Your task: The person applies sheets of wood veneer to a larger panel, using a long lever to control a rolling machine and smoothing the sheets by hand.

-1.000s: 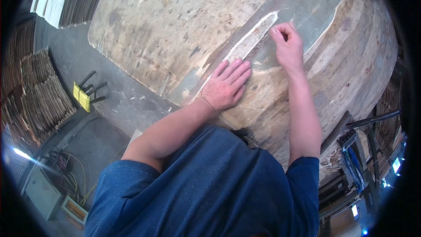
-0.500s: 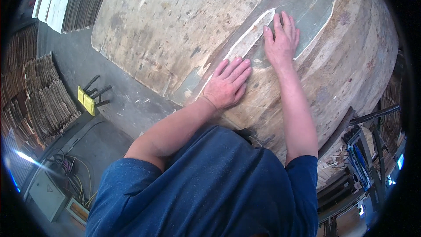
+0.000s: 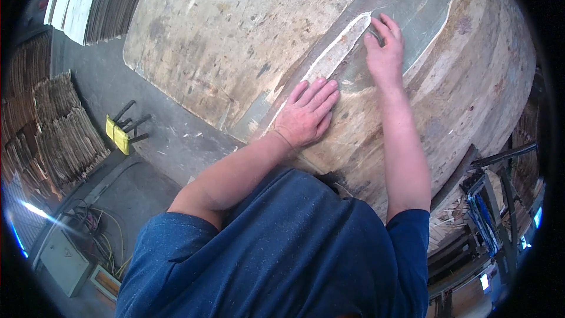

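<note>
A worn, mottled sheet (image 3: pixel 247 35) of wood-veneer-like material lies before me, with a grey band crossing it diagonally. A narrow pale strip (image 3: pixel 347 41) with white edges lies along that band. My left hand (image 3: pixel 303 112) rests flat across the lower part of the strip, fingers stretched out. My right hand (image 3: pixel 384 53) is at the strip's upper end, fingers curved and apart from the thumb, fingertips by its right edge. I cannot make out anything held in it.
Stacks of thin sheets (image 3: pixel 62 123) stand at the left, more (image 3: pixel 109 0) at upper left. A yellow object with dark prongs (image 3: pixel 118 135) is left of the sheet. A grey metal box (image 3: pixel 62 259) and cables sit at lower left, dark metal framework (image 3: pixel 488 212) at right.
My right hand went from a pinched shape to spread flat on the surface, and now has its fingers curved near the strip's tip. My left hand has stayed in place.
</note>
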